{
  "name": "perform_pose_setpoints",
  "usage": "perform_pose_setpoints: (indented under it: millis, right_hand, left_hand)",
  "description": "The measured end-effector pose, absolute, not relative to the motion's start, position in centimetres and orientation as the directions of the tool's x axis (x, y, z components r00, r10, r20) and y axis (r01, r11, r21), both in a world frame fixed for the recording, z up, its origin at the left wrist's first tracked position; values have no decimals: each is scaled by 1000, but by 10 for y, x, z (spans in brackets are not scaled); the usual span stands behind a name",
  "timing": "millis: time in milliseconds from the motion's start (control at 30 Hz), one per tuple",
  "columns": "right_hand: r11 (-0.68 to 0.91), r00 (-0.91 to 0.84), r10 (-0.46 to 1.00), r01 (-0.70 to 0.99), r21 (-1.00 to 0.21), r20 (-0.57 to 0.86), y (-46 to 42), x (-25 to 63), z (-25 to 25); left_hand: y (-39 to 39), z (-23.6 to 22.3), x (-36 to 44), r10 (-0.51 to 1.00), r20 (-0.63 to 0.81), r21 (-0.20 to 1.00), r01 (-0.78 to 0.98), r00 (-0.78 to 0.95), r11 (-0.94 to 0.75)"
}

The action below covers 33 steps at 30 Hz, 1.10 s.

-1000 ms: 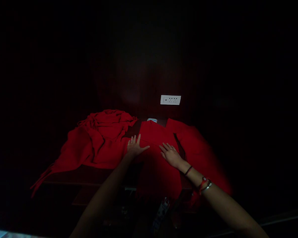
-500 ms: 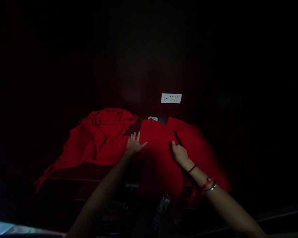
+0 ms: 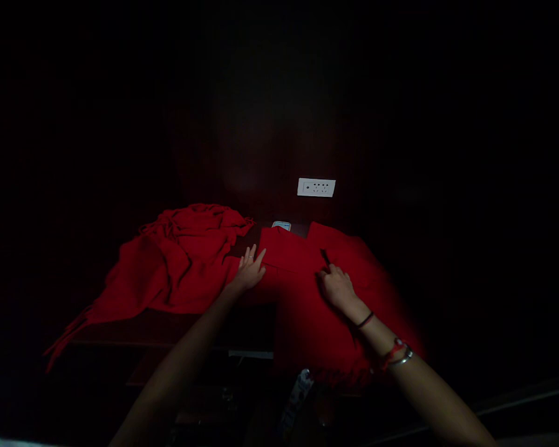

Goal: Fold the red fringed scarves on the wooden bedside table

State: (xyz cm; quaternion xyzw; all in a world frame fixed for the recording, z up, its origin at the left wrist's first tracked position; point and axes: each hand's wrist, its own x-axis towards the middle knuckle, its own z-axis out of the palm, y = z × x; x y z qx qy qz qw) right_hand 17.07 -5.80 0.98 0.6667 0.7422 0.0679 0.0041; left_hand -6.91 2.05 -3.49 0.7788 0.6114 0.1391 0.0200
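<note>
Both hands reach in from the bottom of the frame over red fabric: the left hand (image 3: 249, 272), just left of centre, is open with fingers spread, palm down at the fabric, a ring on one finger; the right hand (image 3: 338, 287), right of centre, has its fingers curled against the fabric, though whether they pinch it cannot be told. A dark band (image 3: 366, 320), a red bracelet (image 3: 394, 352) and a silver bracelet (image 3: 404, 357) circle the right wrist and forearm. Nearest, at lower centre, a pale patterned object (image 3: 295, 397) stands out below the table edge, too dim to identify. Flat red cloth (image 3: 302, 316) covers the middle and right of the dark table (image 3: 153, 326), its fringe hanging at lower right of centre. Left of centre lies a rumpled red heap (image 3: 190, 233), its fringed end trailing toward the lower left; whether heap and flat cloth are one piece is unclear. Beyond the cloth, near the centre, a phone-like object (image 3: 282, 225) peeks out. Farthest, a white socket plate (image 3: 316, 187) sits on the dark wall (image 3: 261, 155).
</note>
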Motion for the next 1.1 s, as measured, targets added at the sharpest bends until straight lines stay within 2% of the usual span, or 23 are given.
perform_pose_setpoints:
  millis: [67,133,267,333,400,467,533,600,667,733,800,933,1000,1100]
  right_hand:
    - [130,-141,975,989,72,171,-50,165,10]
    - [178,-180,970,984,24,161,-42,159,4]
    - [194,-199,974,979,-59,-107,-32,156,-18]
    - [182,-192,966,981,-71,-171,-32,156,-23]
    - [172,-180,958,984,-55,-222,-31,155,-19]
    - [157,-161,953,987,-34,-257,-26,152,-10]
    - [158,-161,970,987,-31,-182,-16,146,-3]
    - [190,-192,981,981,-40,-35,-3,141,-2]
    - [217,-216,976,975,-46,19,13,139,-7]
    - [185,-188,981,981,-59,-53,26,141,-16]
    - [122,-129,981,991,-60,-144,35,145,-22]
    - [36,-41,964,999,-22,-261,40,148,-20]
    - [49,-50,981,999,-10,-190,40,143,-15]
    - [218,-218,975,976,-5,34,46,133,-13]
  left_hand:
    - [27,-29,-63,955,201,239,935,217,-263]
    - [33,-26,-58,973,173,257,947,152,-193]
    - [40,-35,-57,999,45,199,980,-19,10]
    - [40,-40,-58,998,23,183,982,-50,45]
    - [37,-43,-58,997,50,171,984,-58,49]
    - [34,-42,-55,989,137,147,988,-62,41]
    - [31,-40,-49,966,256,120,993,-20,-11]
    - [30,-38,-44,937,334,86,987,102,-138]
    - [31,-37,-42,936,271,75,965,223,-252]
    - [32,-37,-45,961,120,99,960,249,-261]
    - [34,-36,-49,981,-8,118,974,193,-191]
    - [31,-31,-49,993,-70,106,990,98,-90]
    - [29,-28,-43,998,13,99,993,59,-60]
    - [29,-27,-32,963,241,89,986,117,-142]
